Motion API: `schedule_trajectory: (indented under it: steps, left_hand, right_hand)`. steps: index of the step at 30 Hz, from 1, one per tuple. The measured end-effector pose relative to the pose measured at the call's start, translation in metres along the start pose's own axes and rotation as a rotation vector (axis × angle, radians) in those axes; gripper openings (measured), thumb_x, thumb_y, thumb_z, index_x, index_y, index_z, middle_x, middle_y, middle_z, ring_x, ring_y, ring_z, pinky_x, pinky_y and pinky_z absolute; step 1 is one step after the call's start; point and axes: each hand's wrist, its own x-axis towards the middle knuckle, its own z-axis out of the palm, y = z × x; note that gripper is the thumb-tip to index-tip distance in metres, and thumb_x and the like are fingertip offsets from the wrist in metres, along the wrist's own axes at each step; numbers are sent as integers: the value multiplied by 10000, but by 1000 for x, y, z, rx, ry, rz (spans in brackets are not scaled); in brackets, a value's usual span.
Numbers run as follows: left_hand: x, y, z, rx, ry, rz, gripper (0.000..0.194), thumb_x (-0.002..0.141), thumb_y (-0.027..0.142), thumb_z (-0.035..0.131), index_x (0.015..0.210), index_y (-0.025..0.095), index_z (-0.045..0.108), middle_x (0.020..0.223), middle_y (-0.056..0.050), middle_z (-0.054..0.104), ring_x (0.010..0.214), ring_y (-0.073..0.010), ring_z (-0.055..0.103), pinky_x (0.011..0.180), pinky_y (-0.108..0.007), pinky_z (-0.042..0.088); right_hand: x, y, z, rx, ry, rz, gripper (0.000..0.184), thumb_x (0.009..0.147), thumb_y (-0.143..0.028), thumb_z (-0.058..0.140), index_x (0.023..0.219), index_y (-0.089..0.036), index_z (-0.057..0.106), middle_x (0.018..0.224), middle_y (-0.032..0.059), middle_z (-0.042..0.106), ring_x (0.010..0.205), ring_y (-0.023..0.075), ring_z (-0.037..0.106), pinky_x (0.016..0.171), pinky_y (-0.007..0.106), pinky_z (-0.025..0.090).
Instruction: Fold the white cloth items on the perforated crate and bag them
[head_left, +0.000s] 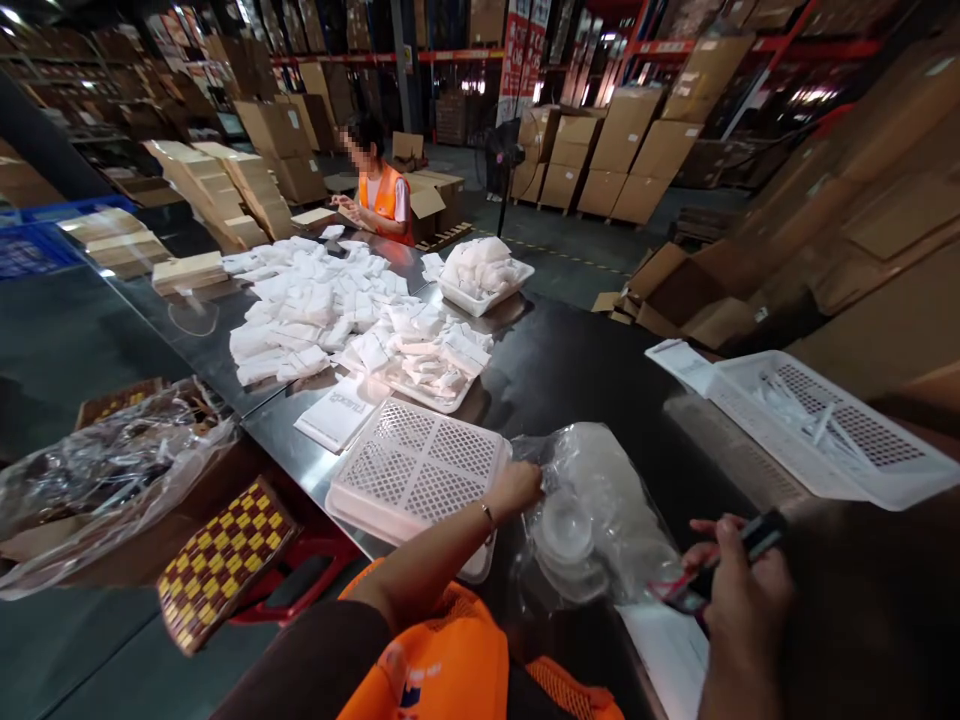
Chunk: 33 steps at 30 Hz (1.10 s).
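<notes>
My left hand point(516, 488) reaches forward and grips the edge of a clear plastic bag point(600, 505) that holds round white lids, lying on the dark metal table point(570, 370). An upside-down white perforated tray point(412, 470) sits just left of that hand. My right hand point(739, 585) is at the lower right, closed around a small dark tool with a red part point(731, 565), over a white sheet point(671, 650).
A white basket point(825, 425) holds thin white pieces at the right. Several white packets point(337, 310) cover the table's middle, beside a full white tray point(484, 275). A person in an orange vest point(382, 195) works at the far end. Cardboard boxes point(622, 150) stand around.
</notes>
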Motion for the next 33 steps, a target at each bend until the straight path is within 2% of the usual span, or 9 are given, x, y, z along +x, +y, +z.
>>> schedule_trajectory:
  steps: [3,6,8,12,15,21,28,32,33]
  left_hand:
    - [-24,14,-11,-129,-254,133,264,836,438,651,804,178,682,842,-86,702,861,-240,671,823,-343,525]
    - [-51,15,-6,-589,-752,205,447,747,649,652,763,203,620,737,-32,659,675,-181,643,692,-318,545]
    - [-64,8,-3,-794,-802,195,506,606,659,756,747,198,602,697,-15,625,608,-164,613,662,-318,537]
    - [-76,-18,-17,-861,-431,221,468,618,590,768,728,165,605,667,-10,592,541,-130,562,579,-274,486]
    - [-84,-46,-40,-777,-204,248,434,686,561,735,718,143,624,697,-18,608,587,-124,562,583,-240,462]
    - [-112,-134,-105,-589,-117,102,558,893,608,422,755,121,656,589,-19,579,499,-111,532,530,-223,414]
    - [-135,-262,-176,-565,81,-85,396,871,489,482,754,143,635,607,-9,602,488,-102,531,492,-199,413]
    - [-143,-292,-193,-414,172,-238,391,814,573,582,742,197,661,594,12,618,540,-128,581,533,-222,458]
    - [-142,-296,-198,-361,335,-296,368,803,593,600,776,233,671,672,27,647,596,-134,599,559,-237,484]
  right_hand:
    - [-35,-4,22,269,-135,141,419,643,-444,679,954,-253,473,625,-79,512,382,94,425,361,229,361]
    - [-63,1,52,356,-218,181,482,612,-419,730,989,-259,474,674,-80,530,461,94,481,413,217,407]
    - [-79,6,72,323,-266,183,535,605,-462,747,1029,-255,493,752,-54,584,554,107,536,463,218,445]
    - [-108,8,113,130,-419,237,648,603,-657,706,1037,-202,552,798,3,644,697,181,615,612,304,534]
    - [-128,5,146,166,-409,236,606,630,-692,676,978,-212,547,703,-26,613,641,173,604,572,297,521]
    - [-162,-5,217,509,-375,356,415,634,-503,735,788,-248,447,533,-105,457,331,54,337,323,180,316]
    - [-211,-5,330,534,-530,498,473,515,-409,789,850,-264,489,563,-110,478,305,17,260,279,132,207]
    - [-257,3,384,569,-608,500,518,511,-477,769,916,-254,535,528,-114,468,311,25,270,292,148,217]
    - [-265,4,395,574,-618,435,491,563,-547,736,889,-231,546,512,-104,467,300,36,264,275,168,210]
